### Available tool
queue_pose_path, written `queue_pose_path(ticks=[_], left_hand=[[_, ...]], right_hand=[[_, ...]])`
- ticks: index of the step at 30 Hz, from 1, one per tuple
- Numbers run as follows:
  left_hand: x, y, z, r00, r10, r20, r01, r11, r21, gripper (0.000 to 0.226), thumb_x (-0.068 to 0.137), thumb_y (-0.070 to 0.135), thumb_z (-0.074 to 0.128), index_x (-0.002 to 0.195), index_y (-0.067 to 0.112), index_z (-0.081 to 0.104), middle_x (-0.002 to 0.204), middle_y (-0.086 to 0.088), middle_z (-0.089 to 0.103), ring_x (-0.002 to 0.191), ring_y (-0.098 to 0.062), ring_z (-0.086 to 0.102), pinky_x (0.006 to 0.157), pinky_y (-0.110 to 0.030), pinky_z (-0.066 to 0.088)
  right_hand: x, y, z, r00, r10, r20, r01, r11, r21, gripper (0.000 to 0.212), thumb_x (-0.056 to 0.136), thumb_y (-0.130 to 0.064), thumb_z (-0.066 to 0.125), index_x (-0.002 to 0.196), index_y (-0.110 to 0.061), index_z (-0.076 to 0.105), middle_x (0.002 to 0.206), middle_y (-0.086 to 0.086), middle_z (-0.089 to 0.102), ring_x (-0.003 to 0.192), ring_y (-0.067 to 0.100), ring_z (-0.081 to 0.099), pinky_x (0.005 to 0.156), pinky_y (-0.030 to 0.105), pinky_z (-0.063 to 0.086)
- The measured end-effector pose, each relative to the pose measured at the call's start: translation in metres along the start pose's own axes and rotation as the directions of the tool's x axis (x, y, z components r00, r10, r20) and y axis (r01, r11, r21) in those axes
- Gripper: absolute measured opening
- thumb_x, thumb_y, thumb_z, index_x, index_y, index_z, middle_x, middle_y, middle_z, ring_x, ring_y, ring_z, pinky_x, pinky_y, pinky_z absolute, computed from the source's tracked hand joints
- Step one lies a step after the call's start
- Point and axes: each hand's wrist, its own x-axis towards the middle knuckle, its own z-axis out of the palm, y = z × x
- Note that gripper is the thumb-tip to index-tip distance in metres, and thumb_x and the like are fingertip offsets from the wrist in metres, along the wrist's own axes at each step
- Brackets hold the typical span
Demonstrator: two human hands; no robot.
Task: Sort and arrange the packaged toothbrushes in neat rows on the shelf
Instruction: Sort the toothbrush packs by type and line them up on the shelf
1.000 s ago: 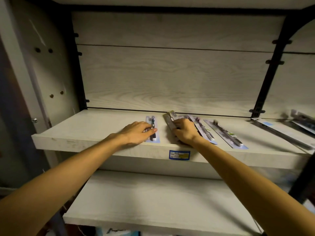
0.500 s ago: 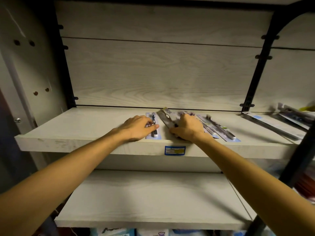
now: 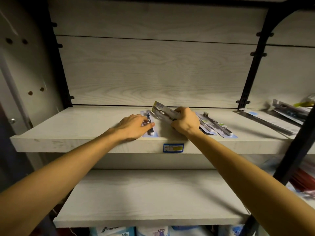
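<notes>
We see both arms reaching up to the upper shelf (image 3: 71, 126), a pale wood-grain board with a blue and yellow price label (image 3: 173, 148) on its front edge. The left hand (image 3: 134, 125) lies palm down on a blue-backed toothbrush pack (image 3: 150, 124) that rests flat near the shelf's front edge; its fingers are nearly straight and close together, the fingertips (image 3: 152, 124) pressing on the pack. Just to the right, the right hand (image 3: 185, 121) grips a lifted toothbrush pack (image 3: 162, 111), fingers curled over its upper edge and the thumb beneath, so that the pack tilts with its far end raised off the shelf and pointing up and to the left. Whether that hand holds one pack or several we cannot tell. Beside the right wrist, two more toothbrush packs (image 3: 216, 124) lie flat, angled from back left to front right, the nearer one partly hidden under the hand. Beyond a black upright post (image 3: 250, 65), a loose heap of further packs (image 3: 279, 114) lies on the neighbouring shelf section, overlapping untidily. Below our arms runs the lower shelf (image 3: 150, 198), with packaged goods (image 3: 153, 231) visible beneath its front edge.
</notes>
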Motion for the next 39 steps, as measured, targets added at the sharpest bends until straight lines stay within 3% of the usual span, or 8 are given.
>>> queue_pose_path(ticks=[7,12,14,16,20,27,32,39], left_hand=[[0.005,-0.019,-0.004,0.988,-0.089,0.127,0.146,0.811,-0.567,0.073,0.093,0.068,0.042,0.155,0.032,0.030,0.158,0.000,0.038,0.142,-0.019,0.040,0.118,-0.042,0.031],[-0.005,-0.044,-0.026,0.944,-0.251,-0.214,0.141,0.894,-0.425,0.052,0.101,0.055,0.040,0.144,0.026,0.047,0.149,0.003,0.048,0.130,-0.018,0.051,0.098,-0.029,0.040],[-0.018,-0.053,-0.034,0.935,-0.256,-0.246,0.162,0.924,-0.345,0.052,0.103,0.054,0.035,0.146,0.026,0.044,0.152,0.002,0.043,0.134,-0.020,0.047,0.102,-0.032,0.039],[-0.033,-0.063,-0.039,0.942,-0.269,-0.200,0.196,0.926,-0.321,0.053,0.104,0.056,0.029,0.149,0.031,0.040,0.156,0.002,0.039,0.137,-0.020,0.043,0.103,-0.034,0.036],[-0.063,-0.080,-0.042,0.959,-0.273,0.074,0.283,0.938,-0.201,0.056,0.102,0.060,0.027,0.151,0.034,0.038,0.159,0.001,0.036,0.138,-0.021,0.041,0.108,-0.037,0.035],[-0.062,-0.063,-0.046,0.954,-0.267,0.135,0.277,0.959,-0.065,0.072,0.095,0.073,0.029,0.145,0.026,0.046,0.154,-0.004,0.040,0.137,-0.027,0.043,0.109,-0.048,0.039],[-0.043,-0.032,-0.037,0.976,-0.208,-0.066,0.214,0.972,0.101,0.072,0.093,0.070,0.041,0.148,0.023,0.044,0.160,-0.008,0.030,0.145,-0.030,0.029,0.116,-0.042,0.021],[-0.022,0.050,-0.012,0.997,0.066,-0.033,-0.061,0.989,0.138,0.061,0.098,0.063,0.037,0.142,0.024,0.048,0.157,-0.006,0.036,0.141,-0.025,0.034,0.115,-0.044,0.024]], right_hand=[[0.008,0.000,-0.008,1.000,0.025,0.018,-0.030,0.923,0.383,0.032,0.075,-0.022,0.081,0.103,-0.020,0.065,0.090,0.001,0.068,0.085,0.023,0.068,0.082,0.043,0.060],[0.008,-0.053,0.010,0.989,-0.026,0.146,-0.049,0.872,0.487,0.058,0.078,-0.017,0.083,0.128,-0.003,0.060,0.103,0.009,0.068,0.087,0.022,0.069,0.080,0.041,0.061],[0.001,-0.082,0.027,0.971,-0.036,0.235,-0.100,0.835,0.542,0.055,0.079,-0.016,0.082,0.127,-0.002,0.058,0.088,0.007,0.065,0.072,0.021,0.064,0.061,0.040,0.060],[-0.006,-0.105,0.046,0.931,-0.082,0.355,-0.147,0.807,0.572,0.070,0.084,-0.009,0.076,0.144,-0.003,0.041,0.094,0.011,0.065,0.078,0.026,0.067,0.066,0.044,0.061],[-0.006,-0.109,0.068,0.913,-0.275,0.300,0.183,0.936,0.300,0.060,0.093,-0.014,0.063,0.148,-0.007,0.041,0.148,0.013,0.048,0.134,0.028,0.048,0.111,0.035,0.040],[-0.004,-0.048,0.053,0.897,-0.291,0.333,0.403,0.846,-0.348,0.048,0.095,-0.045,0.050,0.136,-0.020,0.055,0.146,0.009,0.047,0.143,0.031,0.028,0.116,0.061,0.016],[-0.002,-0.015,0.029,0.947,-0.176,0.269,0.284,0.850,-0.443,0.058,0.095,-0.061,0.041,0.138,-0.024,0.052,0.152,0.010,0.039,0.148,0.037,0.016,0.117,0.066,0.004],[-0.004,0.036,-0.007,0.966,-0.235,0.110,0.258,0.918,-0.300,0.065,0.100,-0.060,0.029,0.152,-0.022,0.035,0.162,0.007,0.026,0.153,0.029,0.008,0.122,0.051,0.012]])
